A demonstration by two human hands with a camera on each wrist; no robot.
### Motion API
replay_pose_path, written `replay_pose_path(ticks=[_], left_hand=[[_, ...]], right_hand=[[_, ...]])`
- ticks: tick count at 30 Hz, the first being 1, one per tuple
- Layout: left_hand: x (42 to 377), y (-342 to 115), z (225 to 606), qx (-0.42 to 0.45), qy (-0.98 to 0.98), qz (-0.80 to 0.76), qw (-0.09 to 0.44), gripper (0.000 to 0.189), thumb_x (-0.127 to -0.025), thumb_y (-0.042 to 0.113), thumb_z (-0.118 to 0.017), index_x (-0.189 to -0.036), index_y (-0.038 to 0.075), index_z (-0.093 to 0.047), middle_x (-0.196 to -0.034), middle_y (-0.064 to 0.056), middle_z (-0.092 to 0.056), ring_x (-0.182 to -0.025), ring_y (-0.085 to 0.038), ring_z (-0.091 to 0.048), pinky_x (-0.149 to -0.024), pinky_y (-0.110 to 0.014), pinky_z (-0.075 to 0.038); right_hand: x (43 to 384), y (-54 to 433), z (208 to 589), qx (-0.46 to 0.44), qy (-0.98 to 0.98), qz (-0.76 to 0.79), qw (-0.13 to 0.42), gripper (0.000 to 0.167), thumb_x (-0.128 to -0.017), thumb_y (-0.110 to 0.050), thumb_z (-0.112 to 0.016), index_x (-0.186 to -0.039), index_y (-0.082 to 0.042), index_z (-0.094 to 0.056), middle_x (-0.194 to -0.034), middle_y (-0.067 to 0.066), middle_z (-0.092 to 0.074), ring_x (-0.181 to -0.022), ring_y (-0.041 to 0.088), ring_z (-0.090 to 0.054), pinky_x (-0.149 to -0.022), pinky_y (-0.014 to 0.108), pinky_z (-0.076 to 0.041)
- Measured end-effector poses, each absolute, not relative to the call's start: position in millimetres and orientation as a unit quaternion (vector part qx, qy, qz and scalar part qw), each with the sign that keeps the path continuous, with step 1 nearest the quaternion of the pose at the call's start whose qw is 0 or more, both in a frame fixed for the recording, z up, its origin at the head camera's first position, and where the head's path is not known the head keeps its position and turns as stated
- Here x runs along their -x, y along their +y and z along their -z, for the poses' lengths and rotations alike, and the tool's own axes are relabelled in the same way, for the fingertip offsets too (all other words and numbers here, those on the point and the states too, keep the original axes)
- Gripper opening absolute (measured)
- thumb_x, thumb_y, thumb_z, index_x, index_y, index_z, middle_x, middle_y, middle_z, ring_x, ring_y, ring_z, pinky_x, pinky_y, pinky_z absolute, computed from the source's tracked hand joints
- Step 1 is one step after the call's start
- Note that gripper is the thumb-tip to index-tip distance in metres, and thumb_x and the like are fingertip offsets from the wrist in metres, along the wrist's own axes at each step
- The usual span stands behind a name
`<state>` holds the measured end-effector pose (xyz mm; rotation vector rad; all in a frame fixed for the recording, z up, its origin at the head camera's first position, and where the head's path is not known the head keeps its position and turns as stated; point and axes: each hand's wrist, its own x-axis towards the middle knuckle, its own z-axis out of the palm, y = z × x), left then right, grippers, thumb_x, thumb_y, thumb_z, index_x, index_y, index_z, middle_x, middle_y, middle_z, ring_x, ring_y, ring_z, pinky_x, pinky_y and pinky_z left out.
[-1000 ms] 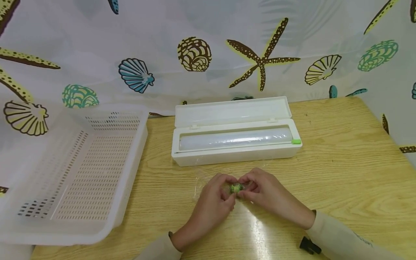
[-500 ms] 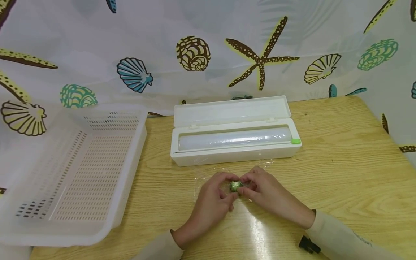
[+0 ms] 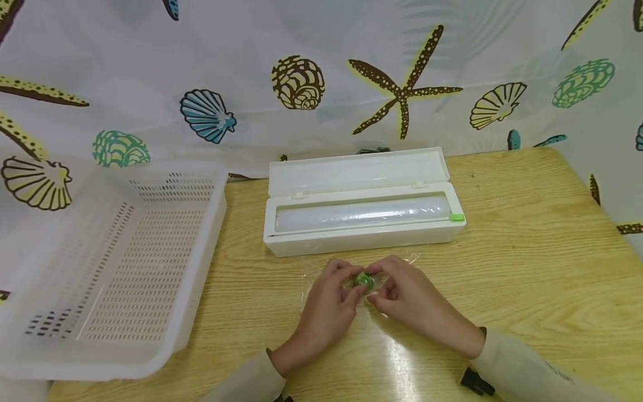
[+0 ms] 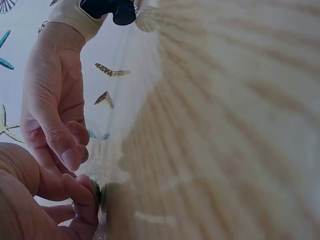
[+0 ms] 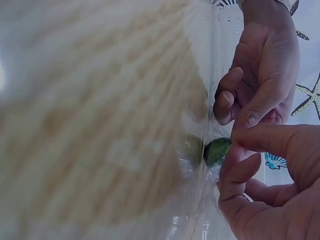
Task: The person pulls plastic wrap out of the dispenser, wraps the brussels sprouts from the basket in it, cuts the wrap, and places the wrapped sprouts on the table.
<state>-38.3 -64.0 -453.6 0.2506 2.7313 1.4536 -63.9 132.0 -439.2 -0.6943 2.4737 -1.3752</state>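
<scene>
A small round green piece (image 3: 363, 281) lies on a sheet of clear cling film (image 3: 310, 282), low in the middle of the head view. My left hand (image 3: 326, 304) pinches the piece between thumb and index finger from the left. From the right, my right hand (image 3: 409, 287) bends its index finger and thumb round the film at the piece's edge. Seen from the right wrist, the dark green piece (image 5: 217, 152) shows through shiny, crumpled film, partly covered by fingers. Left fingers hide most of the green piece (image 4: 95, 188) in the left wrist view.
Behind the hands stands a white wrap dispenser (image 3: 369, 240) with its lid (image 3: 356, 170) raised and a film roll (image 3: 361, 214) inside. A green slider (image 3: 456, 217) sits at its right end. A white perforated basket (image 3: 201, 285) stands left. A shell-print curtain (image 3: 261, 128) backs the table.
Both hands have shifted slightly away from the body with the green piece. The left thumb has come onto it, and the right thumb has moved off it. The film edges have moved a little.
</scene>
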Motion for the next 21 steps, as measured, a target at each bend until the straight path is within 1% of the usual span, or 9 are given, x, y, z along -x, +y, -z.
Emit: replay_pose_path(ticks=[3,6,9,10,12,15,16,18,21], left_hand=[[39.0,-63.5,454.1,-0.089,0.885,-0.458,0.012,0.034,-0.102,-0.001,-0.075,-0.135,-0.006,-0.072,-0.12,-0.007,-0.063,-0.072,-0.007,-0.051,-0.062,-0.024,-0.049],[38.2,-62.8,453.5,-0.091,0.869,-0.486,0.028,0.037,-0.104,-0.004,-0.07,-0.14,-0.01,-0.067,-0.123,-0.011,-0.062,-0.065,-0.006,-0.056,-0.057,-0.025,-0.054],[37.3,-61.1,452.6,-0.08,0.844,-0.527,0.052,0.038,-0.106,-0.008,-0.065,-0.143,-0.014,-0.062,-0.125,-0.016,-0.059,-0.059,-0.009,-0.063,-0.053,-0.026,-0.059],[37.0,-60.5,452.3,-0.077,0.842,-0.531,0.054,0.038,-0.106,-0.008,-0.065,-0.143,-0.014,-0.062,-0.124,-0.016,-0.058,-0.061,-0.01,-0.065,-0.054,-0.027,-0.06],[37.1,-59.5,452.0,-0.076,0.85,-0.519,0.043,0.036,-0.105,-0.008,-0.066,-0.14,-0.014,-0.064,-0.121,-0.016,-0.06,-0.073,-0.012,-0.067,-0.064,-0.027,-0.062],[38.0,-59.5,452.0,-0.083,0.877,-0.472,0.008,0.032,-0.102,-0.005,-0.071,-0.133,-0.011,-0.071,-0.115,-0.013,-0.065,-0.088,-0.017,-0.064,-0.075,-0.028,-0.058],[38.3,-60.1,452.0,-0.085,0.881,-0.466,-0.001,0.03,-0.101,-0.005,-0.073,-0.131,-0.01,-0.072,-0.113,-0.012,-0.067,-0.091,-0.018,-0.064,-0.077,-0.029,-0.057],[38.7,-61.8,451.9,-0.09,0.874,-0.478,-0.006,0.027,-0.1,-0.006,-0.074,-0.127,-0.009,-0.074,-0.109,-0.012,-0.07,-0.092,-0.021,-0.069,-0.077,-0.028,-0.059],[39.4,-64.8,452.4,-0.094,0.855,-0.51,-0.001,0.028,-0.095,-0.012,-0.075,-0.123,-0.011,-0.074,-0.107,-0.015,-0.074,-0.09,-0.023,-0.075,-0.074,-0.024,-0.062]], right_hand=[[64.6,131.8,439.8,0.238,0.846,0.464,0.112,0.044,-0.091,0.001,-0.085,-0.132,0.001,-0.068,-0.118,0.006,-0.067,-0.08,0.006,-0.064,-0.067,0.026,-0.059],[64.8,130.9,440.6,0.237,0.851,0.458,0.105,0.046,-0.09,0.0,-0.087,-0.132,0.001,-0.069,-0.118,0.006,-0.068,-0.077,0.004,-0.063,-0.066,0.026,-0.058],[63.9,129.1,441.2,0.234,0.848,0.464,0.104,0.047,-0.089,0.002,-0.087,-0.133,0.002,-0.069,-0.122,0.009,-0.069,-0.076,0.005,-0.065,-0.066,0.026,-0.06],[63.5,128.3,441.1,0.234,0.845,0.469,0.106,0.048,-0.089,0.003,-0.086,-0.133,0.003,-0.068,-0.123,0.011,-0.069,-0.078,0.006,-0.067,-0.067,0.025,-0.06],[62.3,126.8,440.8,0.23,0.836,0.484,0.116,0.049,-0.089,0.007,-0.084,-0.135,0.005,-0.067,-0.125,0.015,-0.068,-0.082,0.009,-0.072,-0.07,0.025,-0.062],[60.9,125.9,439.9,0.233,0.828,0.494,0.125,0.05,-0.088,0.011,-0.081,-0.136,0.008,-0.065,-0.126,0.018,-0.068,-0.089,0.016,-0.076,-0.074,0.024,-0.063],[60.8,125.8,439.8,0.235,0.828,0.494,0.127,0.051,-0.088,0.012,-0.081,-0.136,0.009,-0.064,-0.125,0.018,-0.068,-0.09,0.018,-0.076,-0.075,0.024,-0.063],[61.1,125.9,439.5,0.24,0.831,0.486,0.124,0.05,-0.088,0.013,-0.08,-0.136,0.01,-0.065,-0.123,0.017,-0.069,-0.093,0.02,-0.076,-0.077,0.023,-0.063],[63.3,126.6,438.8,0.245,0.839,0.472,0.118,0.047,-0.088,0.014,-0.08,-0.133,0.012,-0.067,-0.119,0.017,-0.071,-0.093,0.02,-0.076,-0.078,0.022,-0.062]])
